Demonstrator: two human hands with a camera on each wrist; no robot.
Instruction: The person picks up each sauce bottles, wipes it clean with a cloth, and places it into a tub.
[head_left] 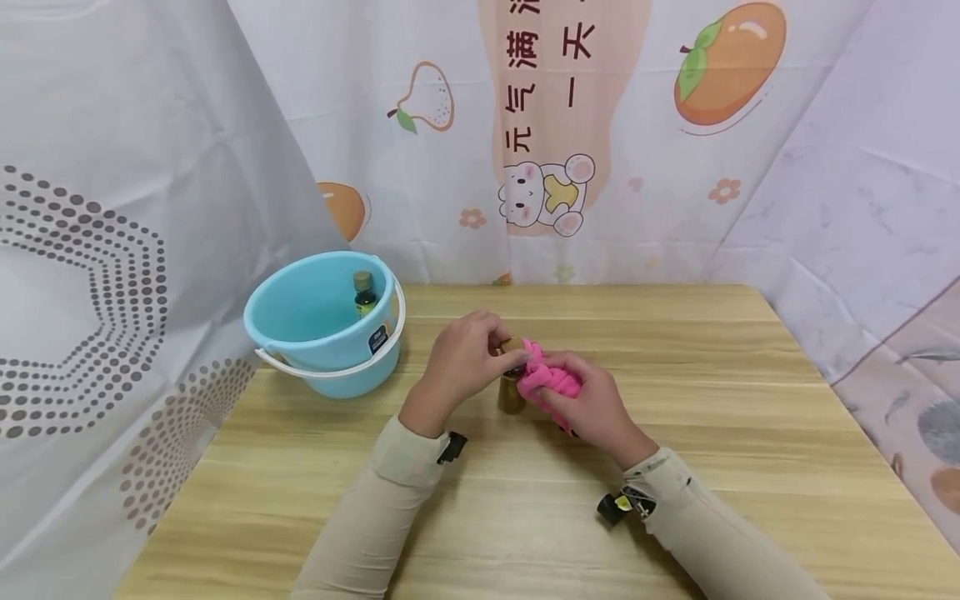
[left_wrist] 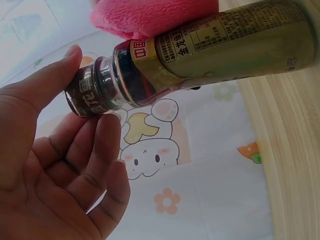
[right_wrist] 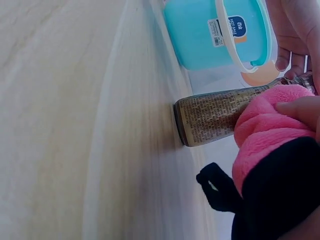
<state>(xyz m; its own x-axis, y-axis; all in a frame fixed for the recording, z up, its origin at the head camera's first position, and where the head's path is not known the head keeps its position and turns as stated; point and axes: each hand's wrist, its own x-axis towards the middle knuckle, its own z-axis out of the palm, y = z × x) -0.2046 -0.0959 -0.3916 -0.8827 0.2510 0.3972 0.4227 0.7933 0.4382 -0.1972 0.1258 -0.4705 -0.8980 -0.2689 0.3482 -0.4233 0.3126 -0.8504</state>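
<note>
A glass bottle [head_left: 513, 398] with a gold label stands upright on the table; the left wrist view shows its dark cap and printed label [left_wrist: 220, 47]. My left hand [head_left: 463, 360] pinches the cap between thumb and fingers. In my right hand [head_left: 597, 410] is a bunched pink plush cloth [head_left: 553, 383], which touches the bottle's side near the neck. The right wrist view shows the cloth [right_wrist: 272, 117] with a black part and a black loop [right_wrist: 220, 187] hanging from it.
A light blue bucket [head_left: 322, 358] with a white handle stands on the table at the left. Inside it is another bottle [head_left: 364, 293] with a gold cap. The wood-grain table [head_left: 720, 400] meets a printed curtain [head_left: 420, 183] at the back.
</note>
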